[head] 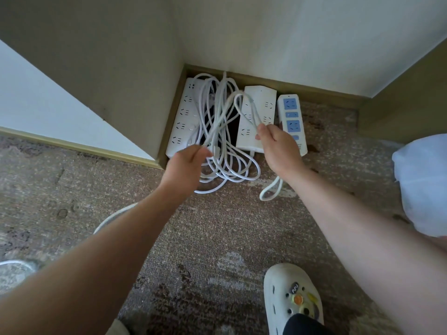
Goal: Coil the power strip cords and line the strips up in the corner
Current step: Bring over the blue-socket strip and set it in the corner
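Note:
Three power strips lie side by side in the corner: a long white strip [185, 117] against the left wall, a white strip [257, 118] in the middle, and a white strip with blue sockets [291, 117] on the right. A dark strip lies partly hidden between the first two, under a tangle of white cord [221, 131]. My left hand [186, 165] is closed on several strands of that cord at the near end. My right hand [275, 146] pinches a raised loop of the same cord above the middle strip.
Brown patterned carpet covers the floor. Walls with a wooden baseboard [302, 89] enclose the corner. A cord loop [271, 192] and another cord [113, 217] trail on the carpet. A white bundle [423, 180] sits at right, and my white clog [292, 298] is near the bottom.

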